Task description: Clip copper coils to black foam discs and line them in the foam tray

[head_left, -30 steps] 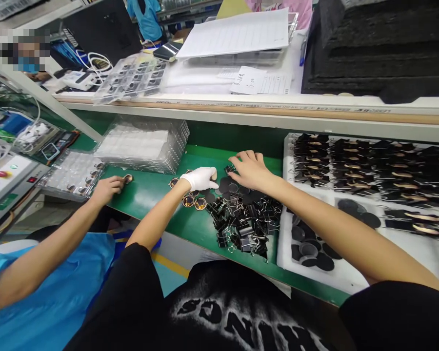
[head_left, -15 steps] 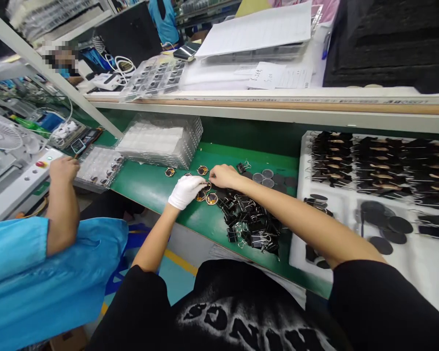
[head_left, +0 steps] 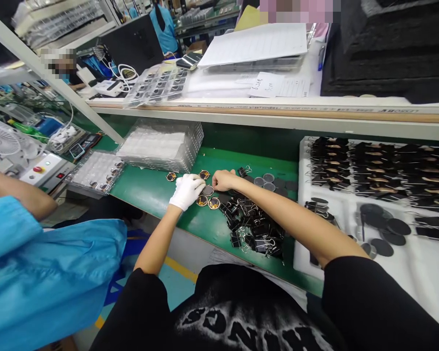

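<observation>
A factory assembly line: green workbench (head_left: 149, 192), stacked plastic part trays (head_left: 161, 146), control panel (head_left: 44, 168), blue-smocked co-worker (head_left: 40, 273).

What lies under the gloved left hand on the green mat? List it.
Around the left hand lie gold-rimmed round parts on the green mat, one grey disc at its fingertips. Whatever sits beneath the palm is covered. The right hand is close beside it.

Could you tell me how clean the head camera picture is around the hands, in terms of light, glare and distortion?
Head view: even overhead light, soft shadows only. The gloved left hand and bare right hand are sharp among the gold-rimmed discs. Glare washes out the clear tray stack. Wide-angle distortion bows the shelf edge; faces are pixelated.
</observation>
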A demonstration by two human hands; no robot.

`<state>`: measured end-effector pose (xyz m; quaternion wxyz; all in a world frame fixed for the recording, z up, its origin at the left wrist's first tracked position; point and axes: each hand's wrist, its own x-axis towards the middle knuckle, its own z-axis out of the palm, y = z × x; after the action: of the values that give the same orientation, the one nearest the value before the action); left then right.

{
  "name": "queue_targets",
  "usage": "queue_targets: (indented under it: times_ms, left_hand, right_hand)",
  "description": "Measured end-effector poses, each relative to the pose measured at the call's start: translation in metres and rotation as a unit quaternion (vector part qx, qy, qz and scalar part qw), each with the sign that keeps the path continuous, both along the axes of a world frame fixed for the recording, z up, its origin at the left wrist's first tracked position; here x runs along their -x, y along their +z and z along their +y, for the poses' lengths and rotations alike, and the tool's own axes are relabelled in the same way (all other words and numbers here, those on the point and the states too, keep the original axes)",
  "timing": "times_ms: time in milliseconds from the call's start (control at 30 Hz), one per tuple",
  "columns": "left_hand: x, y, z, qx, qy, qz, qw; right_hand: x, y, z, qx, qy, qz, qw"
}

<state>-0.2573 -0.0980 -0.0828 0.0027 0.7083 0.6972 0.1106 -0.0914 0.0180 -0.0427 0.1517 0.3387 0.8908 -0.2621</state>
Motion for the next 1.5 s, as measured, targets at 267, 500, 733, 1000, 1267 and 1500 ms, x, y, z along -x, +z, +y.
queue_targets:
  times_ms: [267,500,733,1000,1267,1500]
  left_hand:
    - [-0.012,0.007,0.006,-0.022,0.114,-0.010,0.993]
    - [-0.027,0.021,0.018,-0.016,0.140,-0.036,0.989]
    - [-0.035,0.024,0.023,-0.009,0.183,-0.108,0.977]
    - [-0.051,0.040,0.062,0.075,0.170,-0.292,0.938]
    - [-0.055,0.023,0.114,0.245,0.116,-0.337,0.902]
    - [-0.064,0.005,0.118,0.263,0.089,-0.318,0.907]
  right_hand:
    - [-0.009,-0.008,0.006,-0.030,-0.004,0.096,0.995]
    - [-0.020,-0.011,0.015,0.000,-0.043,0.157,0.987]
    - [-0.020,-0.022,0.023,0.070,-0.136,0.180,0.972]
    - [-0.032,-0.022,0.035,0.038,-0.240,0.232,0.942]
    - [-0.078,-0.011,0.082,-0.134,-0.312,0.180,0.923]
    - [-0.051,-0.052,0.088,-0.168,-0.325,0.096,0.926]
